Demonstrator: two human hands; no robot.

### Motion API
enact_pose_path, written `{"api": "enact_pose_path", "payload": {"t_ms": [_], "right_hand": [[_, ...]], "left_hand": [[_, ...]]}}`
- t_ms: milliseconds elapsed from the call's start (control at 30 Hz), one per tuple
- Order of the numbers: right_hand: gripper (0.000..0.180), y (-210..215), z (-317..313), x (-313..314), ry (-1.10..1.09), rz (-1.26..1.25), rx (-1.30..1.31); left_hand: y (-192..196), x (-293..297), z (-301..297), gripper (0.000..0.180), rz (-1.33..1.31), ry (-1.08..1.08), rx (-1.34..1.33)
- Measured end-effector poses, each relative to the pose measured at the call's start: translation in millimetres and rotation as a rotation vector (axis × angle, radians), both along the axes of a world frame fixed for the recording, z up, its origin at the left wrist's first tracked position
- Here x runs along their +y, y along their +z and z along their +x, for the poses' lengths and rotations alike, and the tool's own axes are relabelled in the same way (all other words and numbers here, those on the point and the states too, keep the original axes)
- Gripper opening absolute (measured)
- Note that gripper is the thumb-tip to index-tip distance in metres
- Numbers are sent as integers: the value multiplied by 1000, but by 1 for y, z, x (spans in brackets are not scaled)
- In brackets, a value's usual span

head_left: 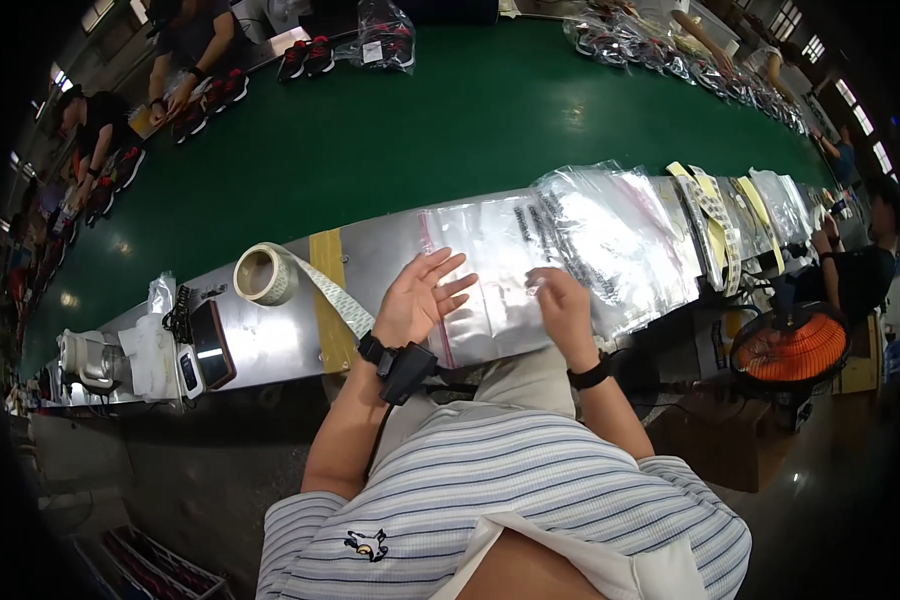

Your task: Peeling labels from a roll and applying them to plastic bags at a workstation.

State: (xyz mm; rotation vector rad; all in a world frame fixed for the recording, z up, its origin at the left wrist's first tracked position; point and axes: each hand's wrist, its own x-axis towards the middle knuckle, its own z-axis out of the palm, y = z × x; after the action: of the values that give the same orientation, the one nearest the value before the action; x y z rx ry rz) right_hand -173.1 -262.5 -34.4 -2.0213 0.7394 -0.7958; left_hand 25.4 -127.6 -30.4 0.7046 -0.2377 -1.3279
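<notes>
A flat clear bag (490,315) with pink edging is lying on the metal ledge (270,335), right between the person's two hands. The left hand (425,300) is hovering at the bag's left side with its fingers open and spread; whether it is touching the plastic, I cannot tell. The right hand (562,305) is curling its fingers over the bag's right part, and I cannot tell whether they are pinching anything. Just beyond it, more clear bags (625,240) are lying in an overlapping heap, too layered to count.

On the green belt (420,130), one clear bag (388,45) near the far edge is holding dark-and-red shoes, and a white label is showing on it. Just left of it, two loose shoes (317,56) are standing side by side. At the upper right, a long row of bagged shoes (625,48) is crowding the far edge, too many to count.

On the ledge, one roll of stickers (284,280) is trailing a single strip toward the left wrist, crossing one band of yellow tape (330,300). One dark tablet (211,343) is lying farther left. Two co-workers are handling shoes at the upper left. One round orange fan (790,348) is standing at the right.
</notes>
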Motion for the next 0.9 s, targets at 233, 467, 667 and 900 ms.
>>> {"api": "enact_pose_path", "payload": {"t_ms": [233,467,667,900], "right_hand": [[21,-13,-112,-100,-811,113,-100],[21,-30,-183,-67,-915,-199,207],[9,5,-56,2,-261,-32,-88],[10,25,51,76,330,-238,85]], "left_hand": [[-18,56,-20,38,253,315,-310],[-29,133,-8,68,803,676,-1650],[-37,115,-12,62,761,573,-1558],[-51,166,-20,23,852,601,-1036]]}}
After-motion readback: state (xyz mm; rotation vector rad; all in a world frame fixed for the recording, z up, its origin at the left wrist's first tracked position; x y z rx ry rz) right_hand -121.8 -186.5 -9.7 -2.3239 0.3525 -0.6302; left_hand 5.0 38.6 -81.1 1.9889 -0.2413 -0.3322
